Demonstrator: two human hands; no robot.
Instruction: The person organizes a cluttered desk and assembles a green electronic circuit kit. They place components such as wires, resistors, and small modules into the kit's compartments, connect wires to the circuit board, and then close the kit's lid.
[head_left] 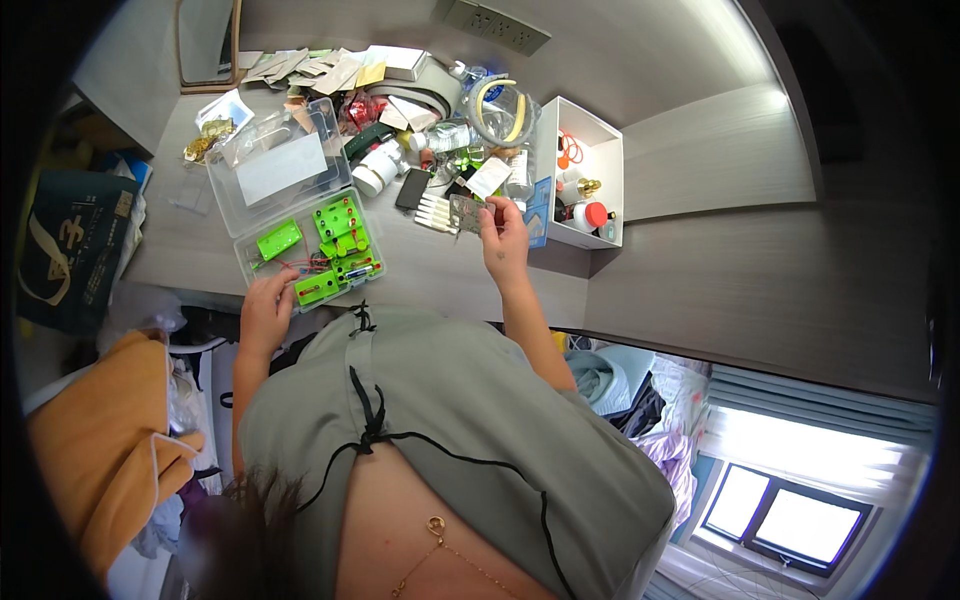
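A clear plastic box (236,248) with its lid (222,185) folded back lies in front of me, holding several bright green plastic modules (338,220) and thin red wires. My left hand (266,308) is at the near left edge of this box, its fingers curled over the rim beside a green block. To the right, my right hand (506,245) pinches a small, see-through greyish packet (468,214) between thumb and fingers, above the desk. What is inside the packet is too small to make out. Just left of it lie several white sticks (434,212) in a row.
Bottles (377,170), a black rectangular case (412,189), papers (338,72) and a coiled clear tube (492,112) crowd the desk's back. An open white box (612,150) with bottles stands at right. A dark bag (75,250) is at far left.
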